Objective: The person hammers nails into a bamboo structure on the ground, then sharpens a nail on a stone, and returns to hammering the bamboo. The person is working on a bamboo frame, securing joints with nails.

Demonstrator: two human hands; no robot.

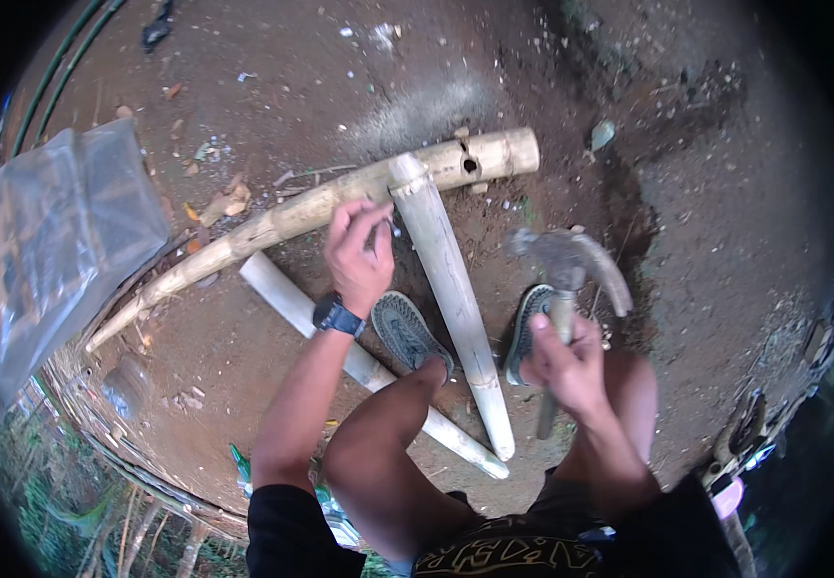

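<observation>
A claw hammer (562,306) is in my right hand (574,366), which grips its handle with the head raised and slightly blurred. My left hand (359,258) is closed in a pinch beside the upper end of a pale bamboo length (451,279). Whatever sits between those fingertips is too small to make out. That bamboo length rests its far end on a long, thick bamboo pole (292,214) and runs back between my feet. Near its right end the pole has a dark hole. A second pale bamboo strip (287,297) passes under my left forearm and leg.
Clear plastic sheeting (61,212) covers something at the left. Dark green hoses (61,72) curve at the upper left. A plastic bottle (128,385) lies on the dirt ground, among scattered chips and leaves. My sandalled feet flank the bamboo length.
</observation>
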